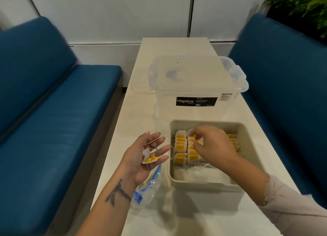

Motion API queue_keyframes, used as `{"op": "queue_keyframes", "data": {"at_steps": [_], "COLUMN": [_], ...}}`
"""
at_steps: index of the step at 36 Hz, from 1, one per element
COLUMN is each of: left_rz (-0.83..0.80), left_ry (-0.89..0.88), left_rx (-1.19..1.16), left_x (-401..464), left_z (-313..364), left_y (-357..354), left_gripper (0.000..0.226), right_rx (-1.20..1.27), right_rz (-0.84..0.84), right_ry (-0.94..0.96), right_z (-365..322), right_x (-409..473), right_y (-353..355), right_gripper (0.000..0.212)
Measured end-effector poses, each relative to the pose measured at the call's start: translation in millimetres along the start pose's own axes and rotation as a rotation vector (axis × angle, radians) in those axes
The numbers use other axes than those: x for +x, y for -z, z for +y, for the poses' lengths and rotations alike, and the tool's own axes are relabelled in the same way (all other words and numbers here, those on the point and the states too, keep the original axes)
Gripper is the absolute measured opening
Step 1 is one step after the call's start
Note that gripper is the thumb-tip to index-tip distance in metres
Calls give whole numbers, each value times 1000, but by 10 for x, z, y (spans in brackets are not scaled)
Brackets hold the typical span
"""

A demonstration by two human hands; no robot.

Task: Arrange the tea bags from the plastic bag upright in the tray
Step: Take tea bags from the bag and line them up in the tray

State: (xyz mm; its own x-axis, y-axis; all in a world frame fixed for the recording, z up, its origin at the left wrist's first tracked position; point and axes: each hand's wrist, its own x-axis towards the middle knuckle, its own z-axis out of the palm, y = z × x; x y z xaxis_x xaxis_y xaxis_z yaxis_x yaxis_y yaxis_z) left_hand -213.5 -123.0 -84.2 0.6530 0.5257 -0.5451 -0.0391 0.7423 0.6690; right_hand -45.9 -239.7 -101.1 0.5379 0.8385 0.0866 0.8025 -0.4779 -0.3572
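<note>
My right hand (210,143) pinches a tag in the tray (208,183), my flat left hand (148,156) cradles a loose tea bag (150,158); a string snag could topple the rows (180,148).

A clear lidded storage box (198,87) labelled Megabox stands on the far half of the pale counter (134,115). Blue cushioned benches flank it, one left (53,112), one right (283,76). Green foliage (304,7) fills the far right corner.

Tray (207,183) near centre-right on surface (134,119); tea bags (180,148) upright in rows inside, far half. Storage box (198,87) directly behind tray. Plastic bag (148,188) left of tray, near edge. Benches (53,112) flank surface.
</note>
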Motion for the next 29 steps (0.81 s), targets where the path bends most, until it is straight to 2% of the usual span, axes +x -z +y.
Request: {"op": "queue_keyframes", "data": {"at_steps": [2,5,9,14,18,23,29], "left_rz": [-14,-57,-95,-133,-209,-247,-173], "left_ry": [22,53,91,124,120,167,77], "left_rx": [-40,-115,-140,-134,-118,-69,-61], "left_x": [26,51,81,116,123,87,87], "left_z": [-7,-20,-48,-87,-107,-96,-140], "left_y": [-11,-49,-76,-104,-69,-75,-148], "left_gripper": [32,34,35,45,55,45,21], "right_rx": [178,341,218,155,101,-39,-120], "right_rz": [112,133,112,168,184,236,286], "right_ry": [114,332,503,585,629,703,736], "right_z": [-142,-363,-518,-506,-401,-237,-58], "right_x": [-45,-130,-150,-98,-24,37,35], "right_y": [149,299,232,158,264,418,456], "right_gripper": [19,20,23,10,9,6,20]}}
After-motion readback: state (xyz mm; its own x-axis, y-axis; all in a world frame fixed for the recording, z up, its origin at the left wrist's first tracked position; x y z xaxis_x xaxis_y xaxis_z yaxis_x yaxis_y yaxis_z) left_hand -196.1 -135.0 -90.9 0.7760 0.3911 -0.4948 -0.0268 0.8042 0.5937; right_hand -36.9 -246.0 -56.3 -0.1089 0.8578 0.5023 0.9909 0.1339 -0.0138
